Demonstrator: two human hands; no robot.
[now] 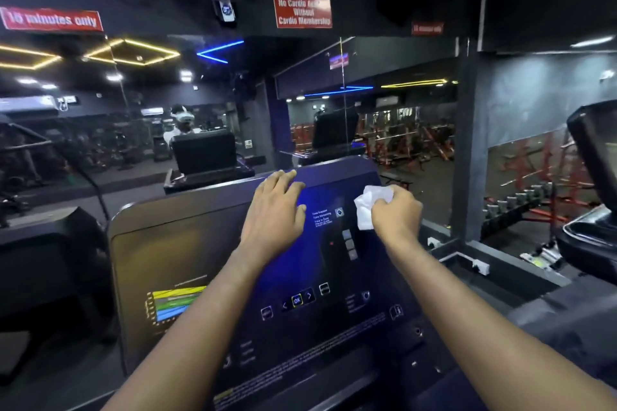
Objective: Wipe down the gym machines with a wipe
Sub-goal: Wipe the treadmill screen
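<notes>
A dark treadmill console (207,243) fills the middle of the head view, with a coloured chart at lower left and an OK button pad near the bottom. My left hand (275,213) lies flat on the upper part of the console, fingers straight and reaching its top edge. My right hand (395,215) grips a crumpled white wipe (367,207) and holds it against the console's upper right area, beside small white text and a column of buttons.
A wall mirror (400,93) stands right behind the console and reflects the gym floor with red weight machines. Another machine's console (597,157) rises at the far right, and a dark machine (50,260) sits at the left. Red signs hang above.
</notes>
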